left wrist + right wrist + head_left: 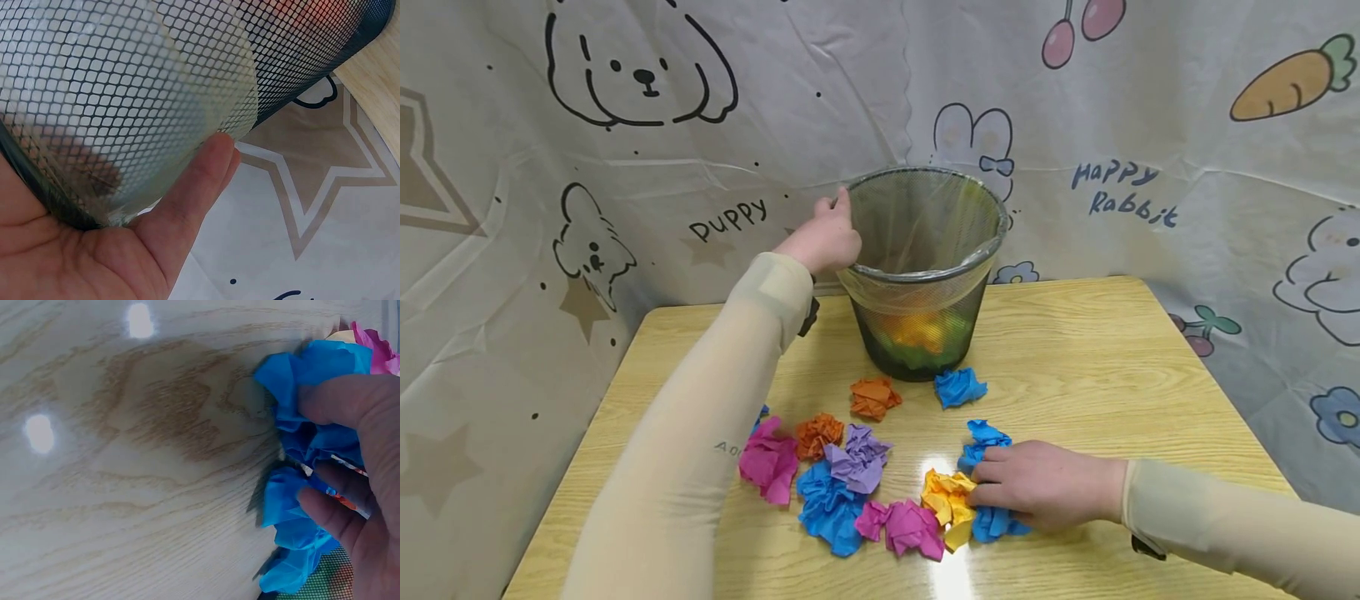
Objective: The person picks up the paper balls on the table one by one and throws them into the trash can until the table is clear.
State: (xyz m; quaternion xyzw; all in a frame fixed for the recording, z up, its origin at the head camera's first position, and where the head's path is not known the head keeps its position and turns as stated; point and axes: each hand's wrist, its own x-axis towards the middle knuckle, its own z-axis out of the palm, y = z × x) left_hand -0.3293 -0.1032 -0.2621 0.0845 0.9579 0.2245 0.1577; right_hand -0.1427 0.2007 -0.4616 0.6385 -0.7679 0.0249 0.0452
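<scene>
At the back of the table stands a black mesh waste bin (925, 275) with a clear liner folded over its rim; orange and green shapes show through its lower wall. My left hand (827, 237) grips the rim on the left side, and the left wrist view shows a finger along the outer mesh. In the front right, my right hand (1048, 485) holds a blue crumpled paper ball (331, 359) between thumb and fingers, low at the table. Its fingertips are close to a second blue ball (983, 437). A yellow paper ball (951, 500) lies just left of that hand.
Left of the right hand lie pink (912, 529), blue (832, 504), purple (859, 458) and orange (820, 435) paper balls. Another orange ball (874, 398) and a blue ball (960, 388) sit before the bin. A printed cloth (820, 108) hangs behind the table (1075, 350).
</scene>
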